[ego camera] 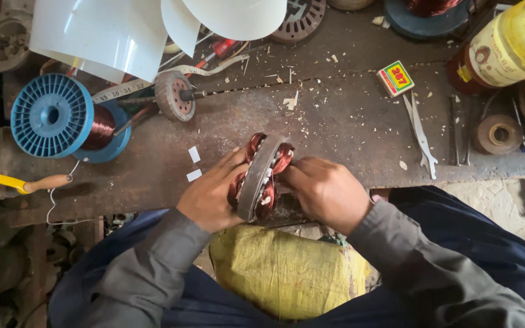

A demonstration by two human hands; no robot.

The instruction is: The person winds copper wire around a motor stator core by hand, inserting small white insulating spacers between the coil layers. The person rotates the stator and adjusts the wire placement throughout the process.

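2 hands (214, 195) gripping wound stator (261, 176), yellow-green matchbox (395, 78) beyond, upper right

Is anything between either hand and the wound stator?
Nothing visible: the left hand and right hand both press directly on the wound stator, one on each side, above the workbench edge.
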